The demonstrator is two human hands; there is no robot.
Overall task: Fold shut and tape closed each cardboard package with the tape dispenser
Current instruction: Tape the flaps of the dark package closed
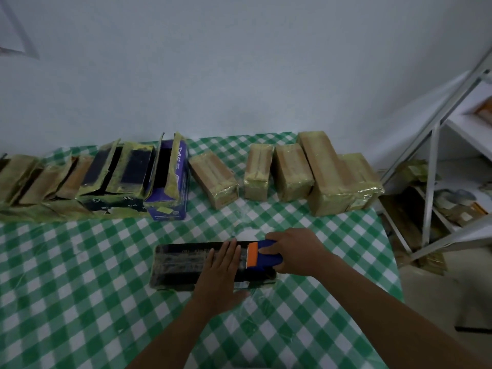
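Your table (80, 288), under its green check cloth, is laid out as a work line. The open boxes (133, 171) stand along the back left with their flaps up, waiting their turn. The taped boxes (292, 171) sit along the back right, apart from them, so done and undone don't get mixed. You have one dark box (181, 262) in the middle of the table, well clear of both rows. It lies long side toward you with its flaps down, which gives you room to run tape along its length. Your left hand (221, 270) lies flat on the lid with the fingers straight and together, pressing down just left of the tool. That looks meant to hold the flaps shut and stop the box from sliding under the pull. Your right hand (295, 251) is curled round the blue handle of the dispenser (266, 255), which sits on the right end of the lid. A shiny strip appears to lie along the top to the left of it, though the dim light makes that hard to confirm. The orange toothed blade (252, 254) faces your left fingers and is close to them, so mind them when you tear. Judging by this layout, you are near the end of this strip, with the cut not yet made.
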